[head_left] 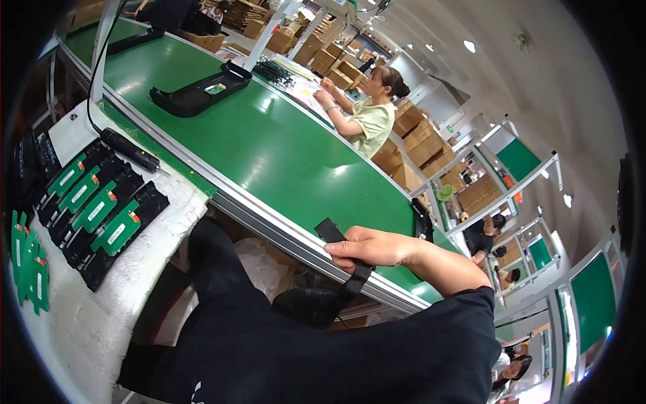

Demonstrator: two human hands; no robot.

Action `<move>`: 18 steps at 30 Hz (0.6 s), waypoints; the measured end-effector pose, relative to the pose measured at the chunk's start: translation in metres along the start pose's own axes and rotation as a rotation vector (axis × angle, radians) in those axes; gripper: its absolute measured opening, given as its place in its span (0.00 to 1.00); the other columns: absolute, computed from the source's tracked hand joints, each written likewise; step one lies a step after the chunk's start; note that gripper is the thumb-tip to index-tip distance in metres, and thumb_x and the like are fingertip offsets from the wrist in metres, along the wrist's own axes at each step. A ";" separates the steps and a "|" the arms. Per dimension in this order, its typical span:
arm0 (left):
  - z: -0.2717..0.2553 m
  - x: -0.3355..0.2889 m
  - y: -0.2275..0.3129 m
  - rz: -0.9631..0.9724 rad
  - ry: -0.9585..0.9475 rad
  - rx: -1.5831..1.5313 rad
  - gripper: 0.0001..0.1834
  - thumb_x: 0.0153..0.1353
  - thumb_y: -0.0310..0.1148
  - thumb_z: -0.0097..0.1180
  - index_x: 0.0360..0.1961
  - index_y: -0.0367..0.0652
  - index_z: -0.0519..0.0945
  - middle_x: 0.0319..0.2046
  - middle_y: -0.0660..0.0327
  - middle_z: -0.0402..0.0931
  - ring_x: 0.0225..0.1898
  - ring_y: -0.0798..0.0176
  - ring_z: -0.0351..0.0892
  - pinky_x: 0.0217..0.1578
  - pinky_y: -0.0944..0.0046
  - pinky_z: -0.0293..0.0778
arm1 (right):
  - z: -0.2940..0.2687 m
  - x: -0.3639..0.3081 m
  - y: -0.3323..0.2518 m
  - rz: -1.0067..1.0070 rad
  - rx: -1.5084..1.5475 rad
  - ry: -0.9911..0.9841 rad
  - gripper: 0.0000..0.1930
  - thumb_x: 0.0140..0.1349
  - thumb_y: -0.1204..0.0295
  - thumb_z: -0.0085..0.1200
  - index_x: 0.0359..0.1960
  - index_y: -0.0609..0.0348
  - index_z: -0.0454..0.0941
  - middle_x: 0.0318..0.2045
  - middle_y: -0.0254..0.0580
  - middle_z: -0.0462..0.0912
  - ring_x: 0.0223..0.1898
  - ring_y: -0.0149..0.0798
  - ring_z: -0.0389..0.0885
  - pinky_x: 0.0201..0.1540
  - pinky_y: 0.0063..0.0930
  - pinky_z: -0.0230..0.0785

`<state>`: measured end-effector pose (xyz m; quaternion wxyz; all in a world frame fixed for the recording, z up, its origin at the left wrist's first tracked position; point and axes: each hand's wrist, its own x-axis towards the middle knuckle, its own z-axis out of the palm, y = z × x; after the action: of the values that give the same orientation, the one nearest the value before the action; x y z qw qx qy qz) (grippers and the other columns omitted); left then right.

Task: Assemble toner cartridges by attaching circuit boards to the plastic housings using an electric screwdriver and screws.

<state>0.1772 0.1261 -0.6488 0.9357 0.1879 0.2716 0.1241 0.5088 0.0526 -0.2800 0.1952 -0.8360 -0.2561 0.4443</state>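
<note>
As the right hand [370, 246] hangs over the counter's [282, 155] near edge, its fingers [346, 249] clasp a black strap [329, 230], likely against slipping; left hand unseen, can't tell.

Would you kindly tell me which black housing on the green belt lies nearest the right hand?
The black housing just beyond the right forearm; the other two housings lie farther off, toward the picture's upper left.

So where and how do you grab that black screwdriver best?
Probably around the thick handle of the black screwdriver, coming from above: it lies on its side with nothing covering its top, and the handle is much fatter than the thin tip.
</note>
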 end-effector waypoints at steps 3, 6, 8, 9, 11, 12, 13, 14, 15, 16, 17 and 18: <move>-0.012 -0.008 0.012 -0.039 0.011 0.030 0.23 0.60 0.46 0.44 0.50 0.42 0.68 0.44 0.58 0.71 0.42 0.66 0.69 0.41 0.66 0.64 | 0.001 0.006 0.003 -0.026 0.055 -0.003 0.27 0.64 0.52 0.36 0.13 0.56 0.68 0.14 0.29 0.68 0.18 0.23 0.62 0.24 0.20 0.56; -0.020 -0.015 0.017 -0.084 0.025 0.040 0.23 0.60 0.46 0.45 0.50 0.42 0.68 0.44 0.58 0.71 0.42 0.66 0.69 0.42 0.66 0.64 | -0.002 0.014 0.004 -0.009 0.109 -0.035 0.26 0.66 0.55 0.34 0.14 0.57 0.66 0.14 0.28 0.66 0.20 0.24 0.59 0.27 0.19 0.56; -0.024 -0.026 0.016 -0.127 0.036 0.031 0.23 0.60 0.46 0.45 0.51 0.42 0.68 0.44 0.58 0.71 0.43 0.65 0.68 0.42 0.66 0.64 | 0.000 0.017 0.006 0.017 0.129 -0.094 0.26 0.66 0.55 0.34 0.14 0.57 0.66 0.14 0.29 0.66 0.20 0.24 0.60 0.29 0.20 0.57; -0.026 -0.031 0.014 -0.150 0.043 0.022 0.23 0.60 0.46 0.45 0.51 0.42 0.68 0.45 0.58 0.71 0.43 0.65 0.68 0.43 0.66 0.64 | 0.001 0.021 0.005 -0.017 0.069 -0.104 0.26 0.66 0.55 0.34 0.14 0.57 0.66 0.15 0.30 0.67 0.21 0.25 0.62 0.30 0.20 0.57; -0.029 -0.048 0.005 -0.209 0.055 -0.001 0.23 0.60 0.46 0.45 0.51 0.42 0.68 0.45 0.58 0.71 0.43 0.65 0.68 0.43 0.65 0.64 | 0.005 0.028 0.010 0.005 0.056 -0.135 0.26 0.66 0.54 0.34 0.14 0.58 0.66 0.15 0.30 0.67 0.21 0.25 0.62 0.30 0.20 0.58; -0.030 -0.057 0.000 -0.237 0.062 -0.014 0.23 0.60 0.45 0.45 0.51 0.42 0.68 0.45 0.58 0.71 0.43 0.65 0.68 0.43 0.65 0.64 | 0.006 0.030 0.013 0.007 0.044 -0.161 0.26 0.66 0.54 0.34 0.14 0.58 0.66 0.15 0.30 0.67 0.22 0.25 0.63 0.31 0.20 0.58; -0.033 -0.066 -0.001 -0.257 0.078 -0.021 0.23 0.60 0.45 0.45 0.51 0.42 0.68 0.45 0.58 0.70 0.43 0.65 0.68 0.43 0.65 0.64 | 0.010 0.032 0.006 0.001 0.086 -0.185 0.26 0.66 0.54 0.34 0.14 0.59 0.66 0.15 0.31 0.67 0.22 0.26 0.64 0.31 0.20 0.58; -0.037 -0.076 -0.001 -0.274 0.094 -0.028 0.23 0.60 0.45 0.45 0.51 0.41 0.68 0.45 0.58 0.70 0.44 0.65 0.68 0.44 0.65 0.64 | 0.011 0.032 0.001 0.008 0.088 -0.200 0.26 0.66 0.54 0.34 0.14 0.59 0.66 0.15 0.31 0.67 0.22 0.26 0.64 0.31 0.20 0.58; -0.040 -0.085 -0.002 -0.290 0.109 -0.033 0.23 0.60 0.45 0.45 0.51 0.41 0.68 0.45 0.57 0.70 0.44 0.65 0.68 0.44 0.65 0.64 | 0.011 0.032 -0.004 0.003 0.076 -0.205 0.26 0.66 0.54 0.35 0.15 0.59 0.67 0.15 0.31 0.68 0.22 0.26 0.64 0.32 0.20 0.58; -0.043 -0.091 0.000 -0.307 0.118 -0.036 0.23 0.60 0.45 0.45 0.51 0.41 0.68 0.45 0.57 0.70 0.44 0.65 0.68 0.44 0.65 0.64 | 0.010 0.032 -0.009 -0.002 0.065 -0.203 0.26 0.66 0.54 0.35 0.15 0.59 0.67 0.15 0.31 0.68 0.22 0.26 0.64 0.32 0.20 0.58; -0.046 -0.097 0.001 -0.321 0.125 -0.038 0.23 0.60 0.45 0.45 0.51 0.41 0.68 0.45 0.57 0.70 0.44 0.65 0.68 0.44 0.65 0.64 | 0.011 0.034 -0.012 -0.007 0.053 -0.208 0.25 0.66 0.55 0.35 0.15 0.58 0.67 0.16 0.32 0.68 0.22 0.26 0.64 0.32 0.20 0.59; -0.049 -0.102 0.003 -0.334 0.131 -0.039 0.23 0.60 0.45 0.46 0.51 0.41 0.68 0.46 0.57 0.70 0.44 0.65 0.68 0.44 0.65 0.64 | 0.013 0.036 -0.013 -0.007 0.054 -0.213 0.25 0.66 0.55 0.35 0.15 0.58 0.67 0.16 0.32 0.68 0.22 0.26 0.64 0.32 0.20 0.59</move>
<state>0.0657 0.1089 -0.6385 0.9271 0.1134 0.3570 -0.0159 0.5118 0.0863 -0.3027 0.1909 -0.7776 -0.2664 0.5367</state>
